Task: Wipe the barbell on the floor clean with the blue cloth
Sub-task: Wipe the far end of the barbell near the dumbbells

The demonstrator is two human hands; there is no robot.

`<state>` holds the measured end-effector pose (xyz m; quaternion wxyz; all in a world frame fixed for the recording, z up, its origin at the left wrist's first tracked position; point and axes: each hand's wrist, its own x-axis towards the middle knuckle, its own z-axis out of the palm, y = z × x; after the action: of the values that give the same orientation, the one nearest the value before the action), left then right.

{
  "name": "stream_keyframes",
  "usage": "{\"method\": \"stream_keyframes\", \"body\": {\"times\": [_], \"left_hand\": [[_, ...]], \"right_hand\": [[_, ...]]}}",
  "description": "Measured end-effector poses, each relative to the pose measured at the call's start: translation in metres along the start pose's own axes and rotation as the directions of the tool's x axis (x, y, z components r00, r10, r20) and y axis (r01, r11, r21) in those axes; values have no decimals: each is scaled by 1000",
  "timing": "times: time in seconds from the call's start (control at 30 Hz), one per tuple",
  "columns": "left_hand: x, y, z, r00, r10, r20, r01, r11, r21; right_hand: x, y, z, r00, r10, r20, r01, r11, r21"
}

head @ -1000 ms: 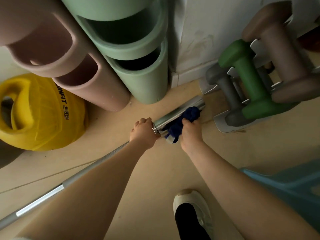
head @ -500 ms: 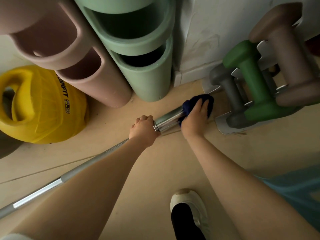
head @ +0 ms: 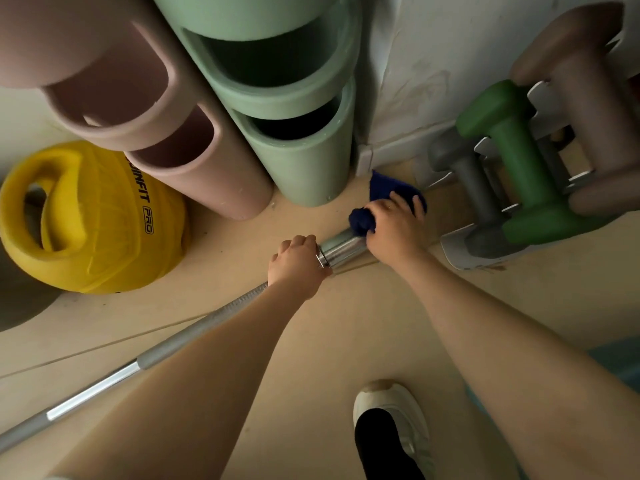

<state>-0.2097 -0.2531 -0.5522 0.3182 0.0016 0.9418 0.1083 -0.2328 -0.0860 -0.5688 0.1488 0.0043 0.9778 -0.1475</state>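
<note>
A long steel barbell [head: 194, 330] lies on the tan floor, running from the lower left up to a thick chrome sleeve [head: 341, 249] near the wall. My left hand [head: 298, 265] grips the bar just behind the sleeve's collar. My right hand [head: 394, 226] presses the dark blue cloth [head: 384, 194] around the far end of the sleeve. The cloth bunches out to the left of my fingers and sticks up beyond them. The sleeve's tip is hidden under the cloth and hand.
A rack of grey, green and brown dumbbells [head: 512, 174] stands close on the right of the sleeve's end. Green [head: 304, 161] and pink [head: 207, 174] foam cylinders lean at the wall. A yellow weight ball [head: 90, 216] sits left. My white shoe [head: 391, 417] is below.
My right hand has slid the cloth along the sleeve away from my left hand, out to the sleeve's far end. More bare chrome shows between the hands. The left hand stays put.
</note>
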Motion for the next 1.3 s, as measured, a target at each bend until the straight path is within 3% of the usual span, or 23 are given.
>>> {"method": "stream_keyframes", "body": {"times": [0.23,0.3,0.37,0.47,0.57,0.63,0.7,0.8,0.93,1.1,1.23,1.3], "left_hand": [[-5,7,-2,997,-80,9,81,994,-76],[-7,6,2,996,-89,-5,88,991,-104],[-11,0,5,991,-128,-49,123,988,-92],[-20,-24,5,985,-137,-100,137,991,-6],[-31,-45,5,990,-116,-84,118,993,16],[-35,-50,5,993,-88,-77,88,996,0],[-36,-49,7,994,-64,-88,65,998,5],[-37,-49,10,996,-47,-73,47,999,4],[-38,-53,16,996,6,-87,-1,998,58],[-36,-53,23,991,-37,-129,49,994,95],[-34,-53,27,988,-66,-142,78,994,81],[-33,-55,27,987,-67,-147,79,994,74]], "right_hand": [[-34,-60,11,982,-150,112,130,977,169],[-37,-51,11,968,-198,155,181,977,113],[-36,-32,6,948,-243,206,258,965,-50],[-33,-14,1,975,-121,187,154,972,-176],[-34,-39,11,975,10,220,-20,999,42],[-37,-64,17,964,-22,266,-39,974,222],[-39,-71,15,953,-86,292,-1,959,283],[-30,-48,3,932,-141,334,99,985,138],[-18,-37,-3,988,28,150,-35,999,42],[-43,-69,14,975,-167,148,149,981,124],[-27,-37,10,937,-294,189,305,952,-36],[-17,-18,6,943,-273,192,296,949,-108]]}}
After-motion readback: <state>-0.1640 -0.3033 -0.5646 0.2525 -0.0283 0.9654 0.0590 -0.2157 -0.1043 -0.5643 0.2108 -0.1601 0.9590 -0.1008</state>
